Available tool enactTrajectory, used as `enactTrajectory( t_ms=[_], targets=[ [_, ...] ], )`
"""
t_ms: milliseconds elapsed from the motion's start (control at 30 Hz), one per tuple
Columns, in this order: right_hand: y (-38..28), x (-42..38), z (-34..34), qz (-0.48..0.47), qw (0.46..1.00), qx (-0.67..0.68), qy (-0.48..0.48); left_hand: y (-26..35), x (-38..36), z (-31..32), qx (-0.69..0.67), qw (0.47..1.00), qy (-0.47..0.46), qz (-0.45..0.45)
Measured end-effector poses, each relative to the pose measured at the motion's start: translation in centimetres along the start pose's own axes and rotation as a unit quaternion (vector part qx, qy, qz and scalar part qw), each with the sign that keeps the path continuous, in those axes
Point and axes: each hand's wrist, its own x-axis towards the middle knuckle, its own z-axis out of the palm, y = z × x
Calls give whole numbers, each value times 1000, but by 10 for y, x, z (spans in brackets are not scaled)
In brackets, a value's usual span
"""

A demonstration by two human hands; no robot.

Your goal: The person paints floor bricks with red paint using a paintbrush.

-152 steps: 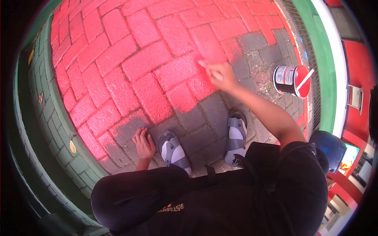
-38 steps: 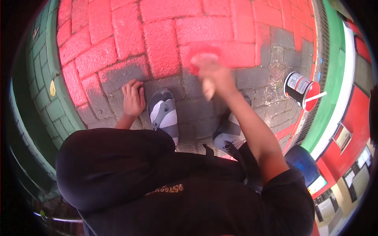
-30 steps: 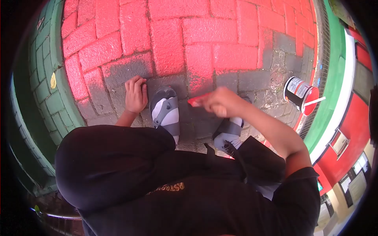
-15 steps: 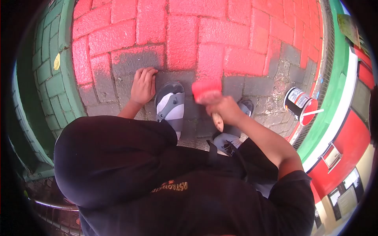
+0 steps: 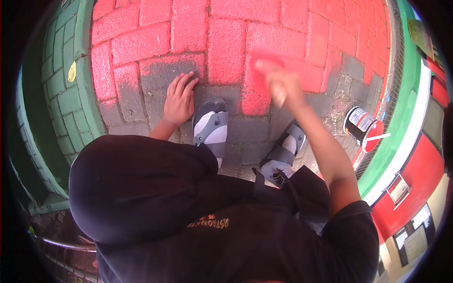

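My right hand (image 5: pixel 286 87) is wrapped round the wooden handle of a paintbrush (image 5: pixel 267 57). Its bristles, blurred by motion, are over the red-painted pavers (image 5: pixel 226 47). My left hand (image 5: pixel 179 100) rests with fingers apart on the unpainted grey pavers, beside my sandalled left foot (image 5: pixel 210 123). Just ahead of its fingertips, one grey paver (image 5: pixel 171 71) is only partly covered in red. A fresh red strip (image 5: pixel 255 96) runs down between the grey pavers, between my feet.
An open paint can (image 5: pixel 359 121) with red paint and a white stick stands to the right, near a drain grate (image 5: pixel 391 75). A green raised kerb (image 5: pixel 84 89) runs along the left, with a yellow leaf (image 5: pixel 72 71) on the green blocks. My right foot (image 5: pixel 286 148) is planted on grey pavers.
My right hand has swept the paintbrush forward, away from my feet, onto the painted pavers. Red now shows where the brush was. My left hand's fingers have spread wider.
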Motion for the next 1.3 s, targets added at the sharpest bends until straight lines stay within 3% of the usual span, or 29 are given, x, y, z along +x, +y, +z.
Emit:
enactTrajectory(
  t_ms=[67,100,200,233,300,367,433,467,533,567,600,633,667,700,767,800,867,900,1033,1100,1133,1200,1233,1300],
  targets=[
    [-11,-50,14,-11,994,-58,-95,-2,2,-1,-4,1000,-25,-1],
    [-25,-67,4,19,974,-34,-225,-3,1,-1,-4,999,-52,-6],
    [-59,-81,-11,-89,973,68,-203,-3,0,0,-23,999,-47,-9],
    [-58,-76,-12,-85,973,67,-202,-2,0,0,-26,998,-49,-6],
    [-44,-50,-10,-63,951,156,-259,-1,2,-2,-20,999,-49,-9],
    [-24,-4,-11,83,938,118,-315,-2,2,-1,-16,999,-50,-7],
    [12,22,19,53,931,357,-50,-3,2,-1,-14,998,-54,-6],
    [7,35,8,51,931,359,-51,-3,2,0,-16,998,-52,-7],
    [0,53,-20,-117,985,97,82,-4,0,-1,-16,998,-53,-12],
    [1,45,-20,-117,985,99,81,-5,0,1,-17,999,-50,-7],
    [-1,28,-17,38,981,190,24,-6,0,1,-19,999,-46,-1],
    [-4,11,-13,193,942,273,-32,-6,0,1,-19,999,-47,0],
    [-8,-10,-5,99,984,116,-93,-6,0,0,-21,999,-48,-2],
    [-10,-34,4,3,988,-47,-150,-5,1,1,-23,999,-48,-3],
    [-33,-57,3,-94,988,23,-117,-5,2,1,-25,998,-49,-4],
    [-43,-58,-7,-92,989,22,-116,-5,1,1,-26,998,-55,-6],
    [-53,-60,-22,-9,938,194,-286,-4,0,0,-22,998,-59,-6],
    [-31,-63,-9,-19,925,277,-260,-3,1,0,-16,998,-61,-10],
    [15,16,1,99,903,366,-203,-2,3,-1,-15,998,-60,-6],
    [-1,61,-20,67,962,232,-132,-3,2,1,-6,999,-53,-5],
    [1,74,-24,65,961,233,-135,-3,2,1,-4,999,-53,-8],
    [2,84,-25,-108,992,64,20,-2,3,-1,-13,999,-50,-3],
    [0,74,-17,-108,992,65,21,-1,2,-1,-12,999,-52,-3],
    [-14,30,7,68,952,296,-44,-1,3,-1,-10,999,-53,-4]
  ],
)
